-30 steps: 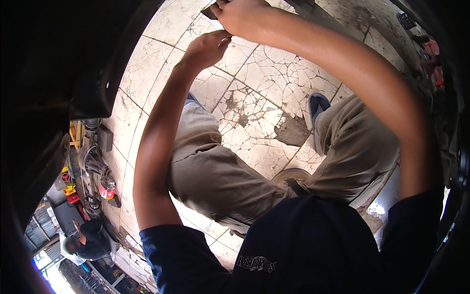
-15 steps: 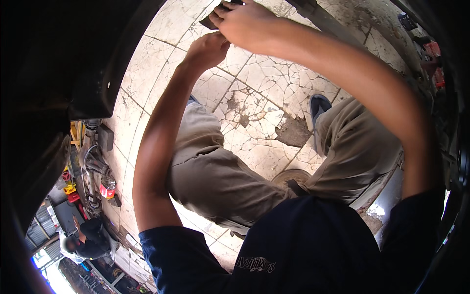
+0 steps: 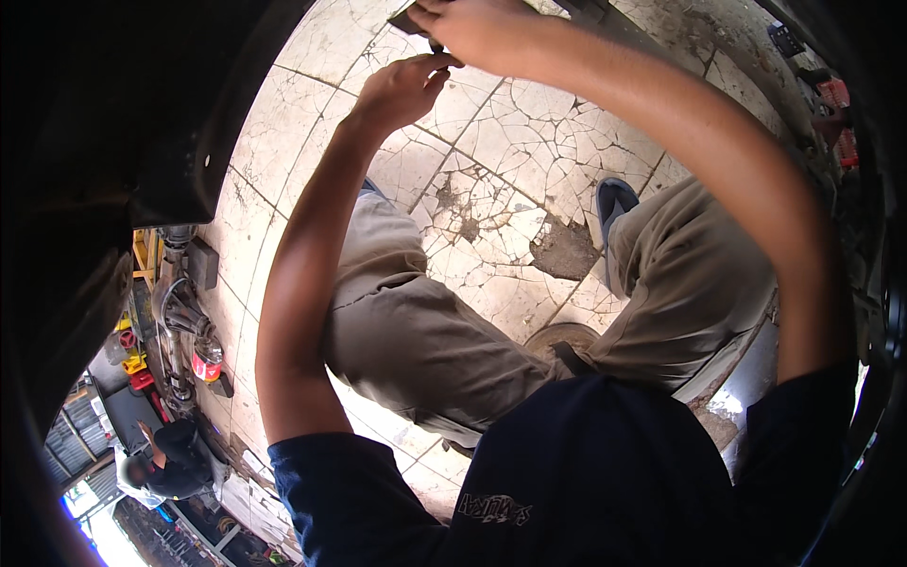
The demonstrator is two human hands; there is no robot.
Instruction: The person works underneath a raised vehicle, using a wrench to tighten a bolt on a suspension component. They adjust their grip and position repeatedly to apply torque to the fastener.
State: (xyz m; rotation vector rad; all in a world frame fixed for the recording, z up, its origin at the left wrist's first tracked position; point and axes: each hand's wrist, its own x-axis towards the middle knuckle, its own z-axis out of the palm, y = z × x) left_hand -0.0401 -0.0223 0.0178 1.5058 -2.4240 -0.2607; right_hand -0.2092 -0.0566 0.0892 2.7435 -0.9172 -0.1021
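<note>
My right hand (image 3: 477,33) is at the top centre, fingers curled on a dark flat part (image 3: 408,24) at the top edge; how far that part extends is hidden. Just below and left of it, my left hand (image 3: 406,90) pinches a small dark piece (image 3: 436,49), too small to name. Both forearms are raised over my spread legs.
Dark vehicle bodywork (image 3: 123,113) fills the left. Below it lie a metal axle assembly (image 3: 184,312), a red-labelled bottle (image 3: 206,364) and yellow-red tools (image 3: 137,369). A co-worker (image 3: 170,458) is at lower left. Red crates (image 3: 833,94) stand right. The tiled floor (image 3: 520,142) is cracked.
My right hand dipped half a second ago and is now slightly higher again. My left hand has risen slightly, and the small dark piece at its fingertips now shows.
</note>
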